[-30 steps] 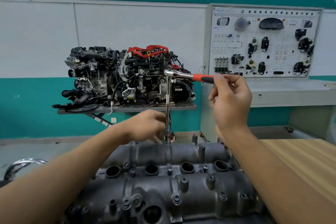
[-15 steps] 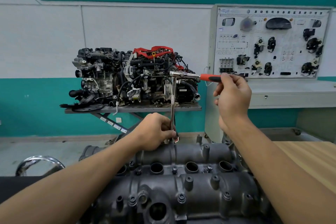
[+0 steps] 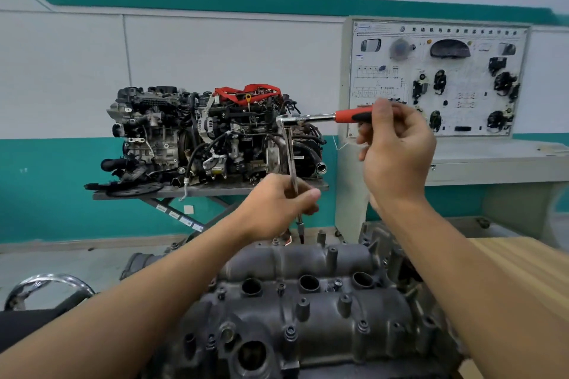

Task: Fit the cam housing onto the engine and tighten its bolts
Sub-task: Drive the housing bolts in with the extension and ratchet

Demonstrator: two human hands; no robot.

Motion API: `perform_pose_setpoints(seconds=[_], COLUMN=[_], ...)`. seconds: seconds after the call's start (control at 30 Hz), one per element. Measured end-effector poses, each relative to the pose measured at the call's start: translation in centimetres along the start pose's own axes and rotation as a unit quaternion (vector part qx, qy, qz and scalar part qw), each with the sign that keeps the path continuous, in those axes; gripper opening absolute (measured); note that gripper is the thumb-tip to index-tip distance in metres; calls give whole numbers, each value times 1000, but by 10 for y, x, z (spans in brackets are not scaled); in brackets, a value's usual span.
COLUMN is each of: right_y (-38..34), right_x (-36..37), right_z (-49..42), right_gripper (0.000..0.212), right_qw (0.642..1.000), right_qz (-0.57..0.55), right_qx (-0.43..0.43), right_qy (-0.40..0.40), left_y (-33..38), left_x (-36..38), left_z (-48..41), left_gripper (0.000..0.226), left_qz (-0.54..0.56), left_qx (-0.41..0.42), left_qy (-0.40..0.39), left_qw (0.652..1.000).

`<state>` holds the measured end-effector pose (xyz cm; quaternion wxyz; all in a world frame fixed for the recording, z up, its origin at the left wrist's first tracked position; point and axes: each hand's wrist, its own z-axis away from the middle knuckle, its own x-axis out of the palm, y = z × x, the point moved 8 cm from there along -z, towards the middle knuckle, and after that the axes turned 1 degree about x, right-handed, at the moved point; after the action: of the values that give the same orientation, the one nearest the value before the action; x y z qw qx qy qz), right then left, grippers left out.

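Observation:
The grey cam housing lies on the engine in front of me, with several bolts along its edges and round plug holes down its middle. A ratchet with a red and black handle stands over the housing's far edge on a long extension bar. My left hand grips the bar low down, fingers curled round it. My right hand holds the ratchet's handle at its end, between thumb and fingers. The socket's tip hangs just above the far row of bolts.
A display engine sits on a scissor stand behind. A white training panel on a grey cabinet stands at the right. A wooden tabletop lies right of the housing, and a chrome ring at the lower left.
My view has tilted up. My left hand has slid higher up the extension bar, and the socket's tip has lifted a little off the housing. My right hand keeps the handle.

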<state>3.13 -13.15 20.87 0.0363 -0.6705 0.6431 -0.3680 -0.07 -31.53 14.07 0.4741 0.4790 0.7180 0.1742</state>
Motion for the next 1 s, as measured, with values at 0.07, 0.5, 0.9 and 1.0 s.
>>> perform_pose_setpoints(seconds=[0.07, 0.5, 0.9, 1.0], right_y=[6, 15, 30, 31], right_x=[-14, -64, -62, -64], right_z=[-4, -17, -10, -7], right_gripper=[17, 12, 12, 12], right_qw=[1000, 998, 998, 998], right_qz=[15, 38, 20, 15], right_qx=[15, 33, 54, 59], right_qy=[23, 40, 27, 23], left_y=[20, 50, 32, 29], left_x=[6, 33, 40, 43], left_z=[-13, -73, -73, -72], left_gripper=[11, 65, 61, 65], left_qz=[161, 335, 342, 341], left_qx=[-22, -113, -130, -138], left_qy=[28, 135, 134, 130], left_qw=[986, 925, 921, 921])
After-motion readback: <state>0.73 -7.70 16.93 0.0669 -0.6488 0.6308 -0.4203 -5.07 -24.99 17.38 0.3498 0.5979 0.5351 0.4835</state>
